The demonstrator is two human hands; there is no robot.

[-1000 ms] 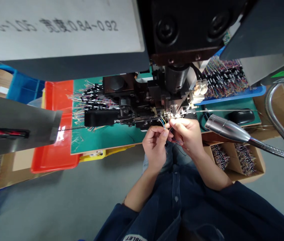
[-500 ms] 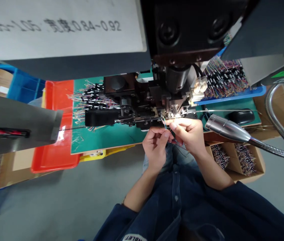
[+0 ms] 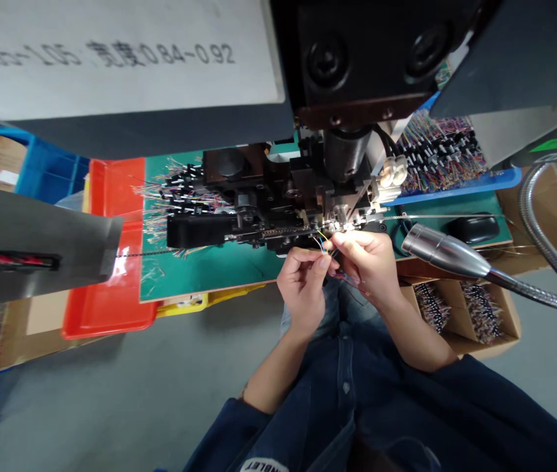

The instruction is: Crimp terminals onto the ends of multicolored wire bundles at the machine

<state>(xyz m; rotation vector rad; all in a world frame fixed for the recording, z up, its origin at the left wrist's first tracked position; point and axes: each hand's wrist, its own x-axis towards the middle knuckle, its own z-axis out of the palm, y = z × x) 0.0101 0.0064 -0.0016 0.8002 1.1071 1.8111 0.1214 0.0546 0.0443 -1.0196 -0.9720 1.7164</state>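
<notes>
Two bare hands work tight against the front of a wire crimping press (image 3: 278, 210), with little room between them and its metal tooling. The left hand (image 3: 303, 288) and right hand (image 3: 364, 265) nearly meet, and the head of a gooseneck lamp (image 3: 443, 257) sits just beside the right hand. The near edge of a green work mat (image 3: 210, 275) passes behind the left hand, and open grey floor (image 3: 135, 393) lies below it. Both hands are closed in small pinches, thumbs and forefingers pressed together, with at least two thin wires (image 3: 320, 242), one blue and one yellow, fanning out from between them just below the tooling. Any further strands are too fine to count. Around them are one red tray (image 3: 106, 282), one blue tray (image 3: 455, 187) under a dense mass of black-sleeved, multicoloured wire bundles (image 3: 440, 154), and two cardboard compartments (image 3: 460, 314) packed with more bundles.
</notes>
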